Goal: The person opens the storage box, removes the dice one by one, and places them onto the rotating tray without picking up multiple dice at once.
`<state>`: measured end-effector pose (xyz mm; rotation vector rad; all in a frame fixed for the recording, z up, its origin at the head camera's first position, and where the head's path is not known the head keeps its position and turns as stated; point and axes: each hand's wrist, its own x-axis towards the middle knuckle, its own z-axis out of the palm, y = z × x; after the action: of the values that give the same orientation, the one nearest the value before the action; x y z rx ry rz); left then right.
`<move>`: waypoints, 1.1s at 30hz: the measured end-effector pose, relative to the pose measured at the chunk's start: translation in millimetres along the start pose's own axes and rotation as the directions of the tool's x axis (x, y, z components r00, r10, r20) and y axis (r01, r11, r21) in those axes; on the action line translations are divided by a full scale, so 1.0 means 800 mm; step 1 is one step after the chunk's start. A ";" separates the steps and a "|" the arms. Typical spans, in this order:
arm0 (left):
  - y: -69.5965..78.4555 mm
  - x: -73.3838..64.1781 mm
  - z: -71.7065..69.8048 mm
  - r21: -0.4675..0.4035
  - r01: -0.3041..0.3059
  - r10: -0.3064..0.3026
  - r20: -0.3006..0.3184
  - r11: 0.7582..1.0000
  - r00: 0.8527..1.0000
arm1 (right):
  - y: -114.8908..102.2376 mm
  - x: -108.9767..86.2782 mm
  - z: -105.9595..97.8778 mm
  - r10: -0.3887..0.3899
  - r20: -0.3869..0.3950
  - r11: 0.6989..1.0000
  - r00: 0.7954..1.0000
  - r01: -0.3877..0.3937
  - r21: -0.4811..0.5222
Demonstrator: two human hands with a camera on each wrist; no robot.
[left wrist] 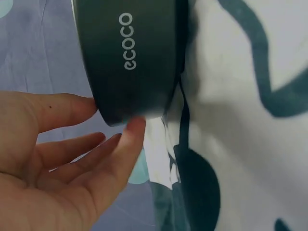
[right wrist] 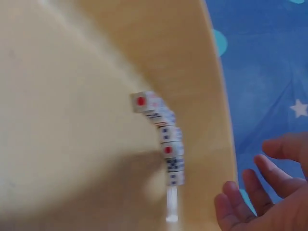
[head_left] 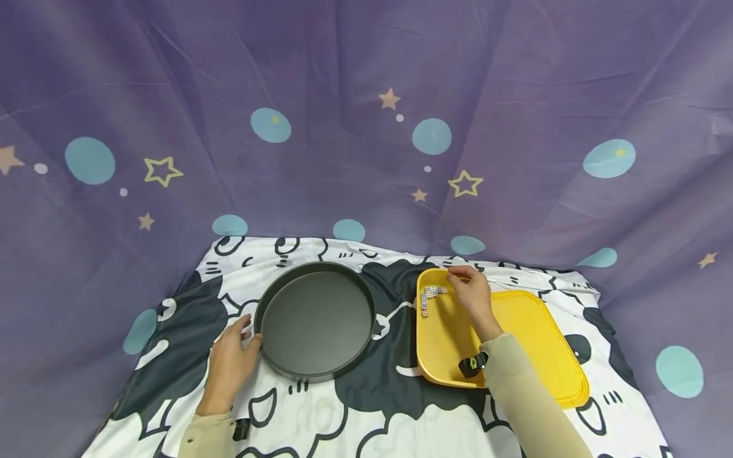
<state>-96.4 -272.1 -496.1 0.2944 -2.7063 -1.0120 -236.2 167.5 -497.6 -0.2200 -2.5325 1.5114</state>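
Observation:
A round dark pan (head_left: 317, 321) lies on the patterned cloth, left of the middle. My left hand (head_left: 231, 359) is at its left side, fingers loosely spread and fingertips right at the wall. In the left wrist view, "ecoco" is printed on the pan's outer wall (left wrist: 127, 86). My right hand (head_left: 472, 299) is over the far part of a yellow tray (head_left: 446, 362), its fingers loosely bent with nothing between them. Several small white dice (head_left: 425, 305) with red and dark pips form a curved line along the tray's far-left corner. The right wrist view shows the dice (right wrist: 168, 150) against the wall.
A yellow lid (head_left: 535, 343) lies at the tray's right, partly behind my right forearm. Black-and-white cloth (head_left: 309, 407) with cartoon figures covers the table. Purple fabric (head_left: 343, 76) with stars and blue dots hangs behind and at both sides.

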 end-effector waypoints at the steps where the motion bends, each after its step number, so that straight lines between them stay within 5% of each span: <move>1: -0.002 0.000 -0.001 -0.008 0.011 -0.011 0.024 1.000 1.000 | 0.004 0.000 0.003 0.002 0.017 1.000 1.000 -0.002 -0.024; 7: -0.003 0.001 -0.004 -0.031 0.057 -0.054 0.104 0.998 0.993 | 0.024 0.001 0.014 0.041 0.067 0.992 0.997 -0.032 -0.125; 15: -0.005 0.000 -0.004 -0.046 0.066 -0.061 0.101 0.997 0.993 | 0.039 0.006 0.024 0.121 0.034 0.977 0.992 -0.113 -0.181; 33: -0.006 0.002 -0.001 -0.058 0.082 -0.075 0.115 0.995 0.991 | 0.053 0.008 0.032 0.124 -0.006 0.962 0.992 -0.122 -0.244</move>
<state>-96.7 -276.9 -498.4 0.3442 -2.7759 -1.1672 -247.0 166.8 -546.6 -0.4124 -2.7555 1.2375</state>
